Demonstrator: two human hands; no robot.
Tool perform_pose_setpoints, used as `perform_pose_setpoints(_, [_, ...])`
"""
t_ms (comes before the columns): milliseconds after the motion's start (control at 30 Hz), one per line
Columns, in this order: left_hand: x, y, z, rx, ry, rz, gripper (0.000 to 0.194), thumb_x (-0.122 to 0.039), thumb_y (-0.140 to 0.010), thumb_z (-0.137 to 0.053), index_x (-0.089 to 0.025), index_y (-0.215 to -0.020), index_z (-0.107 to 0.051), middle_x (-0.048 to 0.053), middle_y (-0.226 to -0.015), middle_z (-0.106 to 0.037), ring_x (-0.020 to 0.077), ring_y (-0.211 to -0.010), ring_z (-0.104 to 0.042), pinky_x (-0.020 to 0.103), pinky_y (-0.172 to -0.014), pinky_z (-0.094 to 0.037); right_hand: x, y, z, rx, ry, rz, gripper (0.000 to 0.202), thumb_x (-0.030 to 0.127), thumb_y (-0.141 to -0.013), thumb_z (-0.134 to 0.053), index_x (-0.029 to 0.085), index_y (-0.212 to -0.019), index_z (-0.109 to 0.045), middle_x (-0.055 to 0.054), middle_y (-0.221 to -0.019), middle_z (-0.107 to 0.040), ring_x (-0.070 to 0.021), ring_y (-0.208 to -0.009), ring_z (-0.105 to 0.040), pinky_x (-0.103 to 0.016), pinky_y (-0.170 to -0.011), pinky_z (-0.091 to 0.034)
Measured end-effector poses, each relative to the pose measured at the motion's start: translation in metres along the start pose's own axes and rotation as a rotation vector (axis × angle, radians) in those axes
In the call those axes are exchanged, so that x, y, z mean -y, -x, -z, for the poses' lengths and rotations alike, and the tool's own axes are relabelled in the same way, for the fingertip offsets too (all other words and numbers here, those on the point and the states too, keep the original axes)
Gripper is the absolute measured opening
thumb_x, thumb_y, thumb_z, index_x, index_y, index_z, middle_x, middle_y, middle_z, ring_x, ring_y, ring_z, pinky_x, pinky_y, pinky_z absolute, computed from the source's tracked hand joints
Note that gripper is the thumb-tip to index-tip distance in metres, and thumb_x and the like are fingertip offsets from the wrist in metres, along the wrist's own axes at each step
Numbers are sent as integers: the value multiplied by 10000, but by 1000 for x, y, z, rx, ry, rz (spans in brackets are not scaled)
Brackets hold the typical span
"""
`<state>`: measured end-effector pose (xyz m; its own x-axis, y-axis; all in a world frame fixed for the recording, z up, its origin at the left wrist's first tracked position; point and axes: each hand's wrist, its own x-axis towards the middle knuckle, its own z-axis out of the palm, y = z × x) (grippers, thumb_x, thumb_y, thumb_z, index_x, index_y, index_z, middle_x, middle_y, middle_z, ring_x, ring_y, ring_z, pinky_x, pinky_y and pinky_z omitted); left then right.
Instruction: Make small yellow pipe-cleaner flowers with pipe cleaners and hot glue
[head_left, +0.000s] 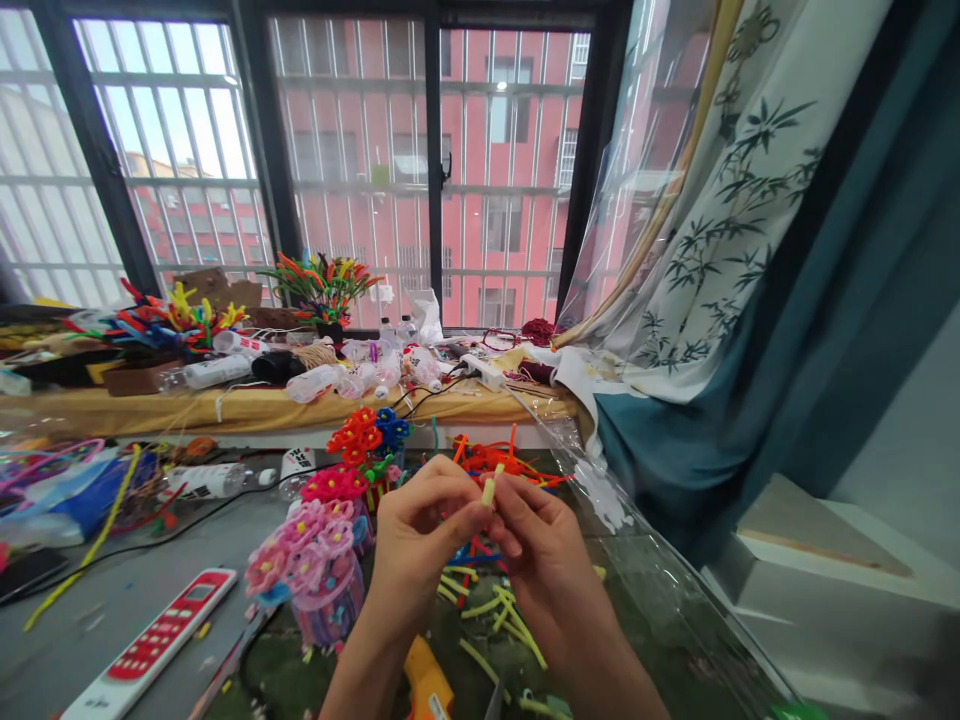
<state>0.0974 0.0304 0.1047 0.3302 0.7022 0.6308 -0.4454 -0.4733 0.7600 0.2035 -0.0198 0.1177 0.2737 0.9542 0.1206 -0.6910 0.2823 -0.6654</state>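
Observation:
Above the work surface, my left hand (424, 525) and my right hand (546, 545) meet with fingertips together. Between them they pinch a short pale yellow piece of pipe cleaner (490, 490), held roughly upright. Several cut pale yellow pipe cleaner pieces (519, 628) lie scattered on the dark green mat below. Orange-red pipe cleaners (510, 460) are heaped behind my hands, partly hidden by them. To the left of my left hand stands a purple pot (326, 600) topped with pink fuzzy flowers (319, 545). Red and blue fuzzy flowers (356, 435) rise behind it.
A yellow-handled tool (427, 680) and a grey pointed blade (495, 700) lie near my forearms. At the left are a white remote with red panel (154, 645), a black cable and a bottle (206, 482). Bottles and craft pieces crowd the window ledge (285, 412). Curtains hang right.

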Motion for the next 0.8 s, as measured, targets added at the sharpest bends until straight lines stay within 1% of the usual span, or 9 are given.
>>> perform_pose_setpoints(67, [-3,0,-1,18,-48,16,143,-292,-811,-750,-179,-726,-727,0,-697,-573,126,-695,-549,240,-646,-453,2,0,3,5,86,108,295,377,-536,-933,154,-649,-776,22,-449,-608,-20,-386,-437,-117,-393,-336])
perform_pose_setpoints(133, [-7,-1,-3,56,-21,71,171,-300,-835,-722,-169,-728,-697,2,-712,-589,133,-689,-565,250,-647,-463,3,-1,6,24,177,194,265,382,-593,-905,161,-670,-781,9,-471,-628,-40,-398,-468,-131,-388,-339])
perform_pose_setpoints(267, [-16,-3,-9,149,81,210,225,-326,-880,-666,-164,-727,-636,-13,-672,-622,119,-609,-598,239,-619,-475,5,-1,12,64,271,253,203,361,-682,-856,173,-708,-783,13,-472,-623,-53,-391,-474,-145,-376,-344])
perform_pose_setpoints(333, [-19,-4,-11,145,66,244,230,-321,-881,-669,-160,-721,-629,-19,-643,-630,101,-594,-588,204,-599,-450,7,0,14,76,298,277,183,350,-707,-840,179,-714,-777,15,-475,-623,-58,-391,-479,-148,-370,-343])
perform_pose_setpoints(433, [-20,-4,-12,92,27,284,229,-322,-860,-694,-153,-715,-640,-21,-626,-631,80,-578,-544,173,-564,-413,10,1,16,100,367,314,158,323,-740,-817,178,-707,-763,11,-490,-631,-69,-409,-507,-152,-374,-349])
perform_pose_setpoints(500, [-18,-4,-11,63,24,313,236,-333,-840,-712,-149,-708,-643,-20,-613,-624,79,-568,-526,171,-546,-403,11,0,18,119,399,317,149,310,-756,-804,179,-704,-757,12,-495,-631,-68,-409,-509,-152,-376,-348])
perform_pose_setpoints(633, [-15,-3,-9,41,82,345,251,-339,-809,-734,-145,-684,-637,-11,-603,-630,83,-560,-538,172,-533,-396,13,-3,20,164,416,274,175,328,-769,-793,176,-692,-752,14,-497,-622,-58,-401,-486,-154,-378,-338])
perform_pose_setpoints(800, [-18,-4,-11,14,159,373,256,-322,-750,-782,-139,-646,-636,-16,-559,-622,63,-496,-510,156,-485,-367,13,-5,20,193,408,219,198,353,-769,-794,170,-702,-756,11,-504,-610,-61,-418,-479,-158,-383,-322])
